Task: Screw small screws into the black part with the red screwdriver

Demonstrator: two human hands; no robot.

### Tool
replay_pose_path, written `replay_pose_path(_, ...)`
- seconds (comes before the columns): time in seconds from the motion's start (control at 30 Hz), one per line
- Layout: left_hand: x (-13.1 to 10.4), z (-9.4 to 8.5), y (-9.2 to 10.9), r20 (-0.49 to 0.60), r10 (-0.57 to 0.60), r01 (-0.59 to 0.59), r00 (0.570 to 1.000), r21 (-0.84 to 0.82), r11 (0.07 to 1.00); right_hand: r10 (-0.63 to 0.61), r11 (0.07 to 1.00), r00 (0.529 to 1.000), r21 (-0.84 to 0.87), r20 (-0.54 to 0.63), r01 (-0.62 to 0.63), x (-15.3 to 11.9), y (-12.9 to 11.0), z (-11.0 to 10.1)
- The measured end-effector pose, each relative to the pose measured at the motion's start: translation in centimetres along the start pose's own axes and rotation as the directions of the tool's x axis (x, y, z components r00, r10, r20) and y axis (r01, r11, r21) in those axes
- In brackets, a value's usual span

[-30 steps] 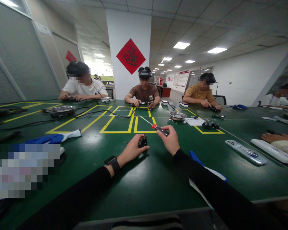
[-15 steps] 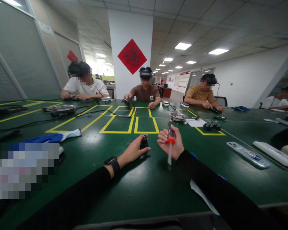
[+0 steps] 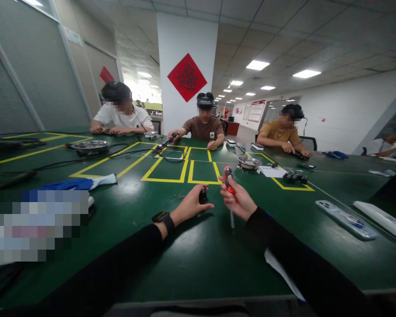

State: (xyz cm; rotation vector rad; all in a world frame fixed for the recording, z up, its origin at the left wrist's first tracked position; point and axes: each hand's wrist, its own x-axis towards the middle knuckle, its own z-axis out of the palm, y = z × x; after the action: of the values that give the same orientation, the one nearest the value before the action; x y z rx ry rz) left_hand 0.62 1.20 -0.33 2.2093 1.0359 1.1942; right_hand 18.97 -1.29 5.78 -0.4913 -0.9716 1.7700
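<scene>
My left hand [image 3: 188,206] rests on the green table with its fingers and thumb around a small black part [image 3: 203,195] that stands upright and has a metal piece on top. To the right of it, my right hand [image 3: 241,200] grips a screwdriver [image 3: 229,177] by its red and dark handle. Its shaft points down toward the tabletop, apart from the black part. Several tiny screw-like pieces [image 3: 179,197] lie just left of my left hand.
Yellow tape [image 3: 165,180] marks boxes on the table [image 3: 185,259]. Metal bowls [image 3: 249,163], black parts [image 3: 295,177] and a phone [image 3: 346,219] lie to the right and beyond. A blue-white glove [image 3: 102,181] lies left. Several people sit opposite, one holding a dark tool [image 3: 166,143].
The screwdriver handle has turned more upright in my right hand, its grip shifting. My left hand keeps the black part. Across the table, a person's dark tool has tilted and moved left.
</scene>
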Motion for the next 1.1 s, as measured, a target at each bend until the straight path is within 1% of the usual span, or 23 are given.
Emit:
replay_pose_path(0.07,0.1,0.0,-0.1,-0.009,-0.006,0.006,1.0,0.009,1.0,0.083,0.996,0.994,-0.023,0.073,-0.082,-0.2,0.2,-0.1)
replay_pose_path(0.1,0.1,0.0,0.0,-0.009,-0.011,0.012,1.0,0.011,1.0,0.092,0.996,0.992,-0.027,0.087,-0.09,-0.2,0.3,0.0)
replay_pose_path(0.13,0.2,-0.1,0.0,-0.006,-0.015,0.015,1.0,0.011,1.0,0.078,0.997,0.994,-0.024,0.08,-0.076,-0.2,0.4,0.1)
replay_pose_path(0.23,0.1,-0.3,0.2,0.005,-0.012,0.012,1.0,0.016,1.0,0.0,1.0,1.0,-0.01,-0.007,0.0,-0.2,0.7,0.5)
replay_pose_path(0.3,-0.2,-0.6,0.4,0.006,-0.034,0.034,0.999,0.029,0.999,-0.026,0.998,0.999,-0.056,-0.037,0.023,-0.1,0.9,0.6)
replay_pose_path(0.4,-0.7,-1.0,0.7,-0.003,-0.094,0.094,0.996,0.054,0.994,-0.045,0.988,0.999,-0.15,-0.018,0.042,-0.1,1.2,0.4)
replay_pose_path(0.47,-0.9,-1.2,1.0,0.003,-0.086,0.086,0.996,0.065,0.994,-0.073,0.984,0.997,-0.164,-0.004,0.071,-0.1,1.5,0.3)
replay_pose_path(0.57,-1.0,-1.3,1.2,0.001,-0.059,0.058,0.998,0.076,0.995,-0.182,0.966,0.983,-0.195,-0.035,0.172,-0.2,1.9,0.5)
replay_pose_path(0.63,-0.8,-1.2,1.2,-0.009,-0.065,0.065,0.998,0.075,0.995,-0.295,0.928,0.953,-0.258,-0.067,0.269,-0.4,2.2,0.7)
replay_pose_path(0.7,-0.7,-1.0,1.0,-0.006,-0.073,0.073,0.997,0.053,0.996,-0.429,0.859,0.9,-0.343,-0.077,0.38,-0.6,2.4,1.0)
replay_pose_path(0.77,-0.6,-0.9,0.8,0.006,-0.081,0.081,0.997,0.013,0.997,-0.53,0.778,0.847,-0.426,-0.049,0.462,-0.8,2.6,1.2)
replay_pose_path(0.8,-0.5,-0.9,0.8,0.016,-0.087,0.087,0.996,-0.008,0.996,-0.559,0.741,0.829,-0.462,-0.024,0.487,-1.0,2.7,1.3)
replay_pose_path(0.9,-0.5,-1.0,0.8,0.041,-0.101,0.102,0.994,-0.036,0.994,-0.588,0.661,0.807,-0.541,0.059,0.52,-1.3,2.8,1.4)
replay_pose_path(1.1,-0.4,-1.3,1.0,0.06,-0.091,0.091,0.994,0.016,0.996,-0.572,0.563,0.803,-0.632,0.167,0.533,-1.6,2.8,1.3)
